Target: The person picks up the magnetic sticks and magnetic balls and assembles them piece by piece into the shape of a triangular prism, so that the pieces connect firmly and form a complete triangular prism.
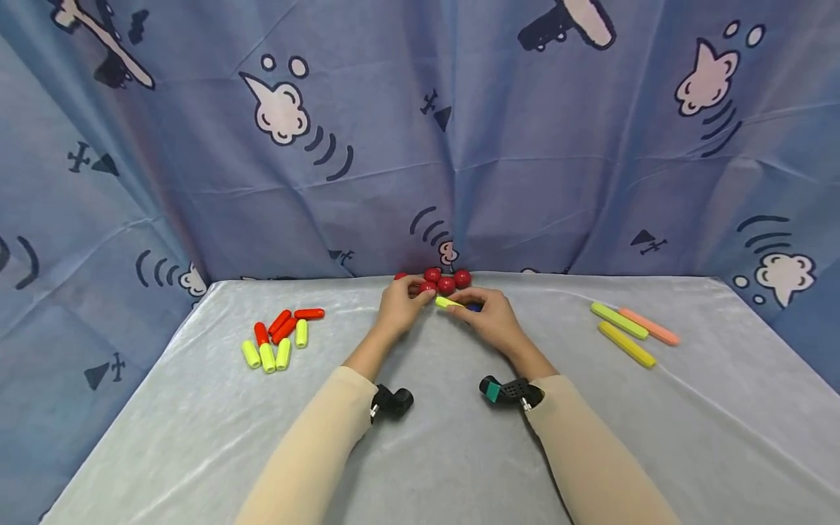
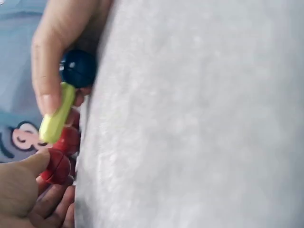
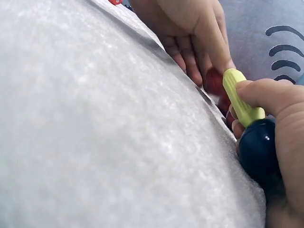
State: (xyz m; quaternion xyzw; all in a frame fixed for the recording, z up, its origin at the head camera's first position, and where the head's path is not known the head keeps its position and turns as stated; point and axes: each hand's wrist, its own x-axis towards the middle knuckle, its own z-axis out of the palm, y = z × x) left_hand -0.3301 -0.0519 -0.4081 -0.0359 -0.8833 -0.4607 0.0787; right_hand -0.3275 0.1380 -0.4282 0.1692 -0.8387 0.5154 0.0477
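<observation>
My right hand (image 1: pixel 488 319) pinches a yellow-green piece (image 3: pixel 241 97) between thumb and fingers; in the left wrist view the piece (image 2: pixel 57 114) slants toward my left hand (image 2: pixel 21 190). A dark blue ball (image 3: pixel 259 147) lies at the piece's near end, beside my right palm. My left hand (image 1: pixel 399 306) holds a red ball (image 2: pixel 57 166) with thumb and fingers, close to the free end of the yellow-green piece. Whether that ball and the piece touch, I cannot tell. Several more red balls (image 1: pixel 446 285) are just behind my hands at the back edge.
To the left lie short red pieces (image 1: pixel 310 313) and short yellow-green pieces (image 1: pixel 267 358). At the right are long sticks: yellow (image 1: pixel 626 344), yellow-green (image 1: pixel 619 321) and orange (image 1: pixel 650 327). A patterned blue cloth (image 1: pixel 394 131) hangs behind the grey-covered table (image 1: pixel 433 467).
</observation>
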